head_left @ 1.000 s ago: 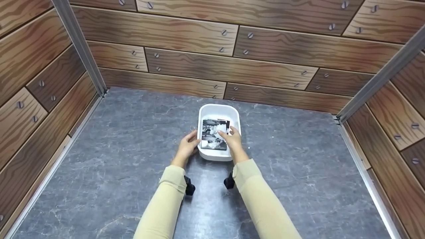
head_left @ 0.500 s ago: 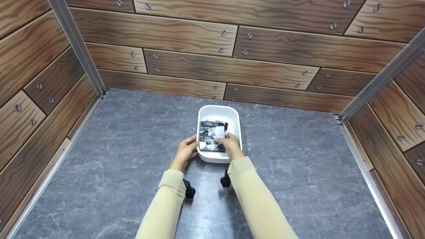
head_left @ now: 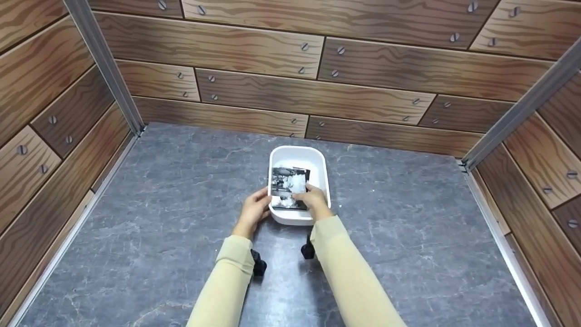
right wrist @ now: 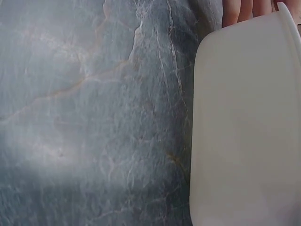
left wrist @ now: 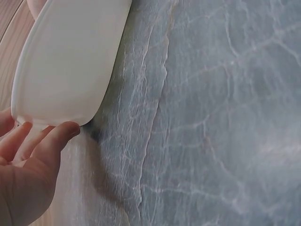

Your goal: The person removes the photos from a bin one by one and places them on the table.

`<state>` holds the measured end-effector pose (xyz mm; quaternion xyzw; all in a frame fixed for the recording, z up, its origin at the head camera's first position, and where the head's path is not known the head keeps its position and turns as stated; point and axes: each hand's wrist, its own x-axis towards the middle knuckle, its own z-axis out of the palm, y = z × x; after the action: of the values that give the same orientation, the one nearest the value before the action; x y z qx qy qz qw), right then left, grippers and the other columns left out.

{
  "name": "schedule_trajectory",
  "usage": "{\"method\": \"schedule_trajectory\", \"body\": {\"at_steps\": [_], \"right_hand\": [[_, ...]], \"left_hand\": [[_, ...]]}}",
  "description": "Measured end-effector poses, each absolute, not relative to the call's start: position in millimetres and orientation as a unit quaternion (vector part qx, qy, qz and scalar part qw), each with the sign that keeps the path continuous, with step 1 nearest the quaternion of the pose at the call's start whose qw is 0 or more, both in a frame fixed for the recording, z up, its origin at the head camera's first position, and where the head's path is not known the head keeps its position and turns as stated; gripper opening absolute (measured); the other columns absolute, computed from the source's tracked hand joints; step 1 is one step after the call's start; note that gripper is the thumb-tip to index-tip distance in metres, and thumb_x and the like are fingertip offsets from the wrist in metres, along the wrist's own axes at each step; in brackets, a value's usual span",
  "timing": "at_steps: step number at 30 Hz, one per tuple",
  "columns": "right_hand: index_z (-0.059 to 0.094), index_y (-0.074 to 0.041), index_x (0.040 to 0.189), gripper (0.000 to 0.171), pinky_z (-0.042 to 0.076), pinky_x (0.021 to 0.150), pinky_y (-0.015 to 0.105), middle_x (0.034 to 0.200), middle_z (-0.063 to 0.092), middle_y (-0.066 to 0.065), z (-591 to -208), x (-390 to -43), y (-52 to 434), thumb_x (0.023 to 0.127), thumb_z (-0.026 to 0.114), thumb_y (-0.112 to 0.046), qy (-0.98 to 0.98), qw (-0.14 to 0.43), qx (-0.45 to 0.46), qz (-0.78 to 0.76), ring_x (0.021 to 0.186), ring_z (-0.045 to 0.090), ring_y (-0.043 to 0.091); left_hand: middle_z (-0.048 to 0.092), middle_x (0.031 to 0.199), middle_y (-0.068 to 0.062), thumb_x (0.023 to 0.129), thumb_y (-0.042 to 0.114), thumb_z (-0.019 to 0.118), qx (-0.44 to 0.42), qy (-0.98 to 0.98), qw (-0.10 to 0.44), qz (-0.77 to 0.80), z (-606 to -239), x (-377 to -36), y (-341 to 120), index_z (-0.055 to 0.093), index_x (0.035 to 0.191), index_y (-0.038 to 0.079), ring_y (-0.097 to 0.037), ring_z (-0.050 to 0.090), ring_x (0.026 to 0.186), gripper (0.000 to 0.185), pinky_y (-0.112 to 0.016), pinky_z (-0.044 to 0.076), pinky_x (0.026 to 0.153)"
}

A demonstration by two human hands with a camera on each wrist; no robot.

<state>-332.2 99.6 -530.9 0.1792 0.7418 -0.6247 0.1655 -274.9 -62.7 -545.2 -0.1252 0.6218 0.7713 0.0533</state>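
Note:
A white plastic tub (head_left: 320, 168) with rounded corners stands on the grey floor. Inside it lies a black-and-white picture card (head_left: 288, 181), its left edge against the tub's left wall. A dark edge of another card (head_left: 308, 173) peeks out beneath it at the upper right. My right hand (head_left: 314, 200) reaches into the tub and grips the card's right side, thumb on top; its other fingers are mostly hidden. Outside the tub, my left hand (head_left: 253, 210) touches the left wall. In the left wrist view, its fingertips (left wrist: 70, 128) rest on the tub's outer wall.
Wood-patterned panels (head_left: 254, 91) enclose the back and both sides. Metal posts (head_left: 106, 68) stand at the corners. Grey marbled floor (head_left: 408, 236) spreads around the tub. A black device (head_left: 258, 263) sits at the left wrist.
The right hand and the picture card have shifted left and towards me inside the tub, up to its left wall. The left hand keeps touching the tub.

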Motion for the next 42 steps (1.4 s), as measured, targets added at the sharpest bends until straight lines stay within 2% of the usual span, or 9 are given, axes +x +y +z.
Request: {"method": "schedule_trajectory", "body": {"at_steps": [7, 10, 15, 19, 24, 31, 36, 40, 42], "right_hand": [[0.039, 0.004, 0.144, 0.063, 0.034, 0.115, 0.041, 0.152, 0.035, 0.021, -534.6, -329.5, 96.2, 0.085, 0.061, 0.006, 0.757, 0.118, 0.162, -0.621, 0.14, 0.034, 0.032], [0.048, 0.004, 0.138, 0.057, 0.041, 0.11, 0.039, 0.143, 0.047, 0.023, -535.4, -328.6, 94.3, 0.083, 0.063, 0.006, 0.79, 0.072, 0.153, -0.589, 0.133, 0.044, 0.032], [0.058, -0.004, 0.131, 0.057, 0.053, 0.086, 0.032, 0.112, 0.065, 0.019, -534.5, -327.3, 92.4, 0.076, 0.072, 0.003, 0.839, 0.018, 0.15, -0.523, 0.1, 0.061, 0.028], [0.059, -0.008, 0.13, 0.057, 0.05, 0.068, 0.024, 0.099, 0.065, 0.013, -532.8, -325.5, 92.2, 0.076, 0.073, 0.003, 0.84, 0.016, 0.15, -0.521, 0.081, 0.057, 0.018], [0.057, -0.008, 0.132, 0.056, 0.055, 0.078, 0.031, 0.104, 0.063, 0.017, -532.3, -334.6, 91.6, 0.079, 0.069, 0.007, 0.806, 0.018, 0.145, -0.574, 0.087, 0.059, 0.022], [0.065, -0.017, 0.117, 0.059, 0.057, 0.063, 0.022, 0.088, 0.055, 0.006, -614.5, -442.5, 148.8, 0.067, 0.077, 0.011, 0.718, -0.08, 0.101, -0.684, 0.077, 0.055, 0.014], [0.062, -0.013, 0.125, 0.064, 0.057, 0.064, 0.029, 0.089, 0.065, 0.01, -623.6, -492.3, 218.9, 0.068, 0.075, 0.014, 0.688, -0.097, 0.151, -0.703, 0.076, 0.063, 0.02], [0.065, -0.016, 0.122, 0.065, 0.056, 0.062, 0.023, 0.083, 0.068, 0.003, -623.5, -490.4, 276.9, 0.065, 0.078, 0.012, 0.657, -0.102, 0.165, -0.729, 0.072, 0.064, 0.013], [0.061, -0.014, 0.129, 0.063, 0.057, 0.076, 0.024, 0.099, 0.07, 0.009, -585.6, -454.0, 278.6, 0.072, 0.074, 0.012, 0.664, -0.084, 0.191, -0.718, 0.088, 0.065, 0.016]], "left_hand": [[0.053, 0.135, -0.028, 0.097, 0.004, 0.049, -0.134, 0.616, 0.059, 0.774, -547.1, -273.6, -64.2, 0.044, 0.142, -0.003, -0.033, 0.063, 0.11, 0.045, -0.032, 0.059, 0.084], [0.051, 0.136, -0.028, 0.098, 0.004, 0.048, -0.134, 0.617, 0.06, 0.773, -546.9, -272.8, -64.5, 0.043, 0.142, -0.004, -0.034, 0.061, 0.113, 0.045, -0.034, 0.058, 0.085], [0.05, 0.138, -0.028, 0.098, 0.004, 0.047, -0.135, 0.611, 0.055, 0.778, -544.8, -272.7, -63.7, 0.043, 0.142, -0.004, -0.04, 0.056, 0.119, 0.045, -0.04, 0.056, 0.092], [0.051, 0.137, -0.028, 0.098, 0.004, 0.049, -0.142, 0.613, 0.054, 0.776, -543.9, -272.7, -63.9, 0.045, 0.141, -0.003, -0.039, 0.058, 0.118, 0.044, -0.039, 0.056, 0.091], [0.053, 0.136, -0.025, 0.097, 0.005, 0.052, -0.155, 0.617, 0.059, 0.769, -542.6, -275.1, -66.3, 0.048, 0.14, -0.001, -0.033, 0.062, 0.112, 0.044, -0.035, 0.057, 0.088], [0.052, 0.138, -0.024, 0.096, 0.007, 0.054, -0.154, 0.621, 0.062, 0.766, -539.6, -277.9, -66.3, 0.049, 0.14, 0.002, -0.035, 0.06, 0.116, 0.045, -0.033, 0.058, 0.087], [0.049, 0.141, -0.025, 0.096, 0.007, 0.053, -0.15, 0.615, 0.069, 0.771, -540.7, -275.2, -64.3, 0.046, 0.142, 0.001, -0.037, 0.058, 0.119, 0.046, -0.037, 0.056, 0.091], [0.048, 0.141, -0.025, 0.096, 0.007, 0.052, -0.15, 0.612, 0.071, 0.774, -542.7, -274.6, -62.1, 0.045, 0.142, 0.0, -0.037, 0.057, 0.12, 0.047, -0.035, 0.057, 0.088], [0.048, 0.141, -0.026, 0.096, 0.006, 0.052, -0.151, 0.607, 0.069, 0.777, -543.6, -274.5, -61.5, 0.045, 0.142, -0.001, -0.037, 0.057, 0.12, 0.046, -0.037, 0.056, 0.091]]}}
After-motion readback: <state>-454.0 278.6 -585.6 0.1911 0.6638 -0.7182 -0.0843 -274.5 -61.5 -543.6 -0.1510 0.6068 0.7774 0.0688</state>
